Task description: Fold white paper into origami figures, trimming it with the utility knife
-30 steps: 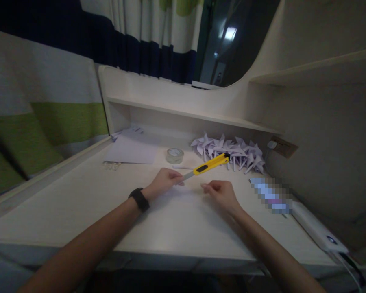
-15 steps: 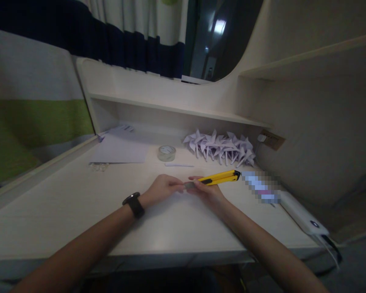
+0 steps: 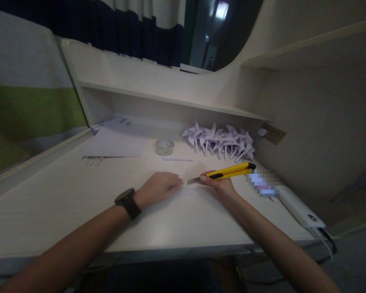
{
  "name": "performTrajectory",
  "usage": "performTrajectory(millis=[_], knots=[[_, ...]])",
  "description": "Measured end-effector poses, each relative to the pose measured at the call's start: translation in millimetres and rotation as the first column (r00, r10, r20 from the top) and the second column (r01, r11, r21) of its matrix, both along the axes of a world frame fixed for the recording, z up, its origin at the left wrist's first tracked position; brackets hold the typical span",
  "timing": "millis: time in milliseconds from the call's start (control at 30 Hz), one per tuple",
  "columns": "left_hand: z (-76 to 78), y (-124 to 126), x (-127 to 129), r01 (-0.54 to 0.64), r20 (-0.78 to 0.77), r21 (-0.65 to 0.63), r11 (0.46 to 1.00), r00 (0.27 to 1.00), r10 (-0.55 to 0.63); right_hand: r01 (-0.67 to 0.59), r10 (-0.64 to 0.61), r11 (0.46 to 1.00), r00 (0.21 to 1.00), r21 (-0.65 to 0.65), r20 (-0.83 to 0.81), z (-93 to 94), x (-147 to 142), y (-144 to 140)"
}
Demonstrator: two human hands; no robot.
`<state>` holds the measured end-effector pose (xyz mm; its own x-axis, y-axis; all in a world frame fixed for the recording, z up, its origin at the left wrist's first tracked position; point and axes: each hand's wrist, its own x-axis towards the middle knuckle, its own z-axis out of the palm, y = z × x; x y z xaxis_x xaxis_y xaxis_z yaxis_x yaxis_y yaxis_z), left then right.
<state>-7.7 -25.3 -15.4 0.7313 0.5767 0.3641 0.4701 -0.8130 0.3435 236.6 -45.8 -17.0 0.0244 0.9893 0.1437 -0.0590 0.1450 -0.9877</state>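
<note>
My right hand (image 3: pixel 222 188) is closed round a yellow utility knife (image 3: pixel 228 171), whose bare blade points left. The knife's black end reaches out to the right above the desk. Just left of the blade tip is my left hand (image 3: pixel 162 189), wearing a black watch, with thumb and fingers pressed together. Whatever is in that pinch is too small to make out. Behind the hands a thin white paper stick (image 3: pixel 177 159) lies on the desk, with a roll of clear tape (image 3: pixel 164 148) beyond it.
Several white paper pinwheels (image 3: pixel 221 140) lie in a row at the back right. White paper sheets (image 3: pixel 116 140) rest at the back left, with small clear pieces (image 3: pixel 93 161) before them. On the right are a blurred-out phone (image 3: pixel 262 183) and a white power strip (image 3: pixel 301 207).
My right hand has drawn the knife to the right, and a gap has opened between the blade and my left fingers. The whole view has shifted slightly.
</note>
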Motion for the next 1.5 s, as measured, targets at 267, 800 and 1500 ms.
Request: performTrajectory(millis=[267, 800, 1500], knots=[[-4.3, -12, 7, 0.176, -0.074, 0.028, 0.984, 0.982, -0.174, 0.047, -0.095, 0.986, 0.946, 0.158, 0.31, -7.2, 2, -7], [-4.7, -9, 4, 0.202, -0.092, 0.099, 0.974, 0.977, -0.193, -0.015, -0.058, 0.984, 0.918, 0.18, 0.393, -2.3, 0, -14], [-7.6, -6, 1, 0.214, -0.035, 0.112, 0.97, 0.977, -0.211, -0.086, 0.004, 0.982, 0.902, 0.171, 0.433, -4.2, 1, -17]])
